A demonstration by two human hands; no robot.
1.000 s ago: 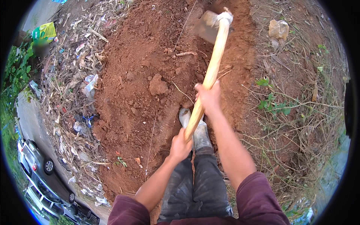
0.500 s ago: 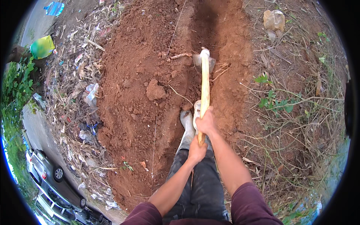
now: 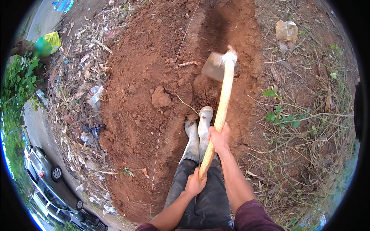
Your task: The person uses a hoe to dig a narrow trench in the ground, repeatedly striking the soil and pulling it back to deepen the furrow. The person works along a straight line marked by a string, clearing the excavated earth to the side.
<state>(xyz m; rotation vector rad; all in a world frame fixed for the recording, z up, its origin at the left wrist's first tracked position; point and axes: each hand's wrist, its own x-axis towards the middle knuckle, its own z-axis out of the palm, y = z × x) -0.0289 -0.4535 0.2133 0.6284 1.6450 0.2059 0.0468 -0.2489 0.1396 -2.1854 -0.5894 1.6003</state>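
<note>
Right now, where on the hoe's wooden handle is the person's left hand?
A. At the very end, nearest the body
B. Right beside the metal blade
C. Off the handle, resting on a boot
A: the left hand wraps the butt end of the hoe's handle, with the right hand gripping further up.

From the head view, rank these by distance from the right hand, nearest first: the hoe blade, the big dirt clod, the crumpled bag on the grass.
From the right hand:
1. Big dirt clod, up and to the left on the soil heap.
2. Hoe blade, straight ahead, raised over the trench.
3. Crumpled bag, far upper right on the grass.
</note>
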